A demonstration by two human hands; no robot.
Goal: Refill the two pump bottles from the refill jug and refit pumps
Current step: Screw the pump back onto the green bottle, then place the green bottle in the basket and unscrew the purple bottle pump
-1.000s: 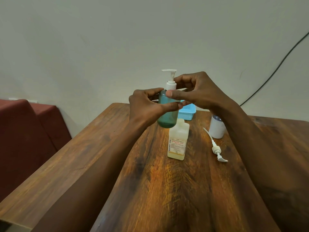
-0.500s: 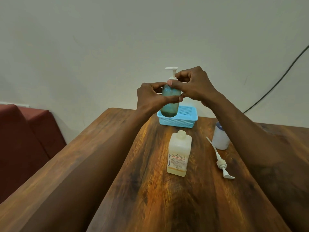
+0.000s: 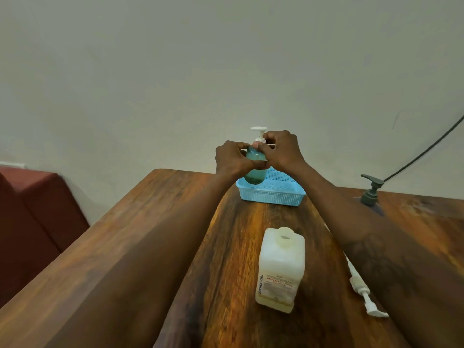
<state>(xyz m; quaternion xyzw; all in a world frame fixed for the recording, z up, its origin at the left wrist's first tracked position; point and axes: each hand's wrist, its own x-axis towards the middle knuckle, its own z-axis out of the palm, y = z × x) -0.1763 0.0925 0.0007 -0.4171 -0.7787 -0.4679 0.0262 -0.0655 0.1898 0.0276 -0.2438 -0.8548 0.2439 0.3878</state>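
Observation:
A teal pump bottle with a white pump on top is held over the blue basket at the far end of the table. My left hand wraps the bottle's body. My right hand pinches the pump collar at the neck. The pale yellow refill jug stands uncapped mid-table, nearer to me. A loose white pump lies on the wood right of the jug, partly under my right forearm. The second bottle is hidden behind my right arm.
A dark grey pump head shows at the far right of the wooden table. A black cable runs up the wall behind it. A red cushioned seat stands left of the table.
Both hands have carried the teal bottle farther away and lower, down to the blue basket. The view has tilted, so the jug and loose pump appear closer. The grey pump head has come into view.

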